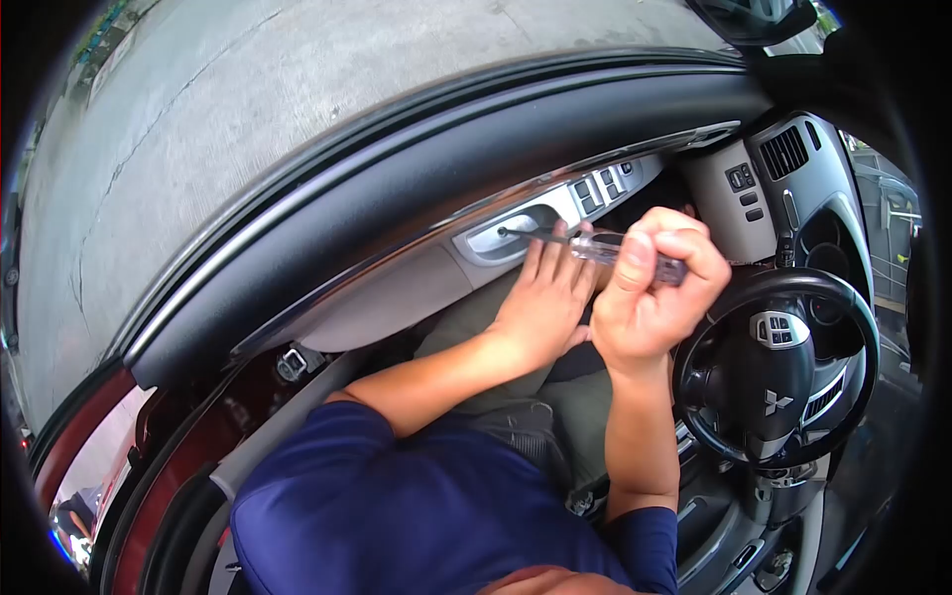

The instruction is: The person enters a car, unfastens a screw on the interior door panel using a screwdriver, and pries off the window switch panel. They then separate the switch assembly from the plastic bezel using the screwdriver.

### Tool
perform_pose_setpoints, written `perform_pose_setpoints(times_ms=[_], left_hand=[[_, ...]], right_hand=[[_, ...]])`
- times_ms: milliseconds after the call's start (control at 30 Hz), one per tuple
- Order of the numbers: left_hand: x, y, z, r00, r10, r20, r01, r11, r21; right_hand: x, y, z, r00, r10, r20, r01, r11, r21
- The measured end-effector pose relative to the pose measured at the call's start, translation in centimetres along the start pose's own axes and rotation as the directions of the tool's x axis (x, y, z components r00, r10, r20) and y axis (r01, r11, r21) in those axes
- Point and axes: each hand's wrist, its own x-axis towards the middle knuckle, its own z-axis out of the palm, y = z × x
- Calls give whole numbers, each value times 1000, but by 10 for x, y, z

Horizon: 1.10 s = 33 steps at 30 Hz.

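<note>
While I sit turned towards the car door (426,159), with the steering wheel (793,282) off to my right, I've got the pale armrest trim (397,297) in front of me and the switch panel (598,188) set along it. Below that panel's rear end is the pull recess (496,244), and the screwdriver (600,248) reaches into it at a low slant, its tip at or just beside a small dark hole (503,231); I can't tell whether it is seated.

My right fingers (689,248) are clenched round the clear handle. My left fingers (543,256) are released and spread, lying at the recess edge under the dark shaft; whether they bear its weight, I can't tell.

To do this well, I'd judge, I should bring the shaft square to the hole, seat the tip fully, then press firmly before turning slowly. A slanted blade could slip and score the silver plastic, or catch my left fingers, so I'd guide it from beside the shaft.

Counting up: one door, one wheel, one switch panel carrying what look like four larger switches, one recess, one screwdriver, one visible hole, and my two hands.
</note>
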Motion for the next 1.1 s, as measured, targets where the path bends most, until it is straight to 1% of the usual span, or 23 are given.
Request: perform_pose_setpoints(times_ms=[100, 133, 433, 533, 633, 733, 833, 933, 1033, 1100], left_hand=[[0, 6, 3, 1000, 23, 11, -23, 1000, 8], [0, 8, 4, 999, 30, 17, -30, 1000, 7], [2, 7, 6, 998, 44, 36, -44, 999, 5], [3, 5, 6, 998, 39, 40, -39, 999, 1], [3, 4, 6, 998, 40, 41, -40, 999, -3], [4, 3, 6, 998, 43, 44, -43, 999, -6], [4, 2, 5, 998, 43, 45, -43, 999, -11], [5, 1, 5, 998, 43, 44, -42, 999, -14], [5, 2, 5, 998, 45, 45, -45, 999, -20], [5, 2, 4, 998, 45, 44, -44, 999, -23]], right_hand=[[-15, 11, 8, 999, 51, 2, -51, 999, -16], [-20, 13, 10, 996, 94, -1, -94, 995, 18], [-35, 28, 20, 998, 58, -40, -61, 996, -60], [-37, 30, 22, 995, 81, -55, -82, 996, -19], [-38, 32, 25, 996, 65, -66, -68, 997, -42], [-35, 31, 27, 997, 56, -61, -57, 998, -25], [-37, 38, 31, 994, 0, -109, -3, 1000, -22], [-32, 33, 30, 998, 26, -49, -27, 999, -31], [-29, 32, 26, 1000, -3, -7, 3, 998, -65], [-33, 29, 27, 999, 38, -26, -39, 999, -10]])
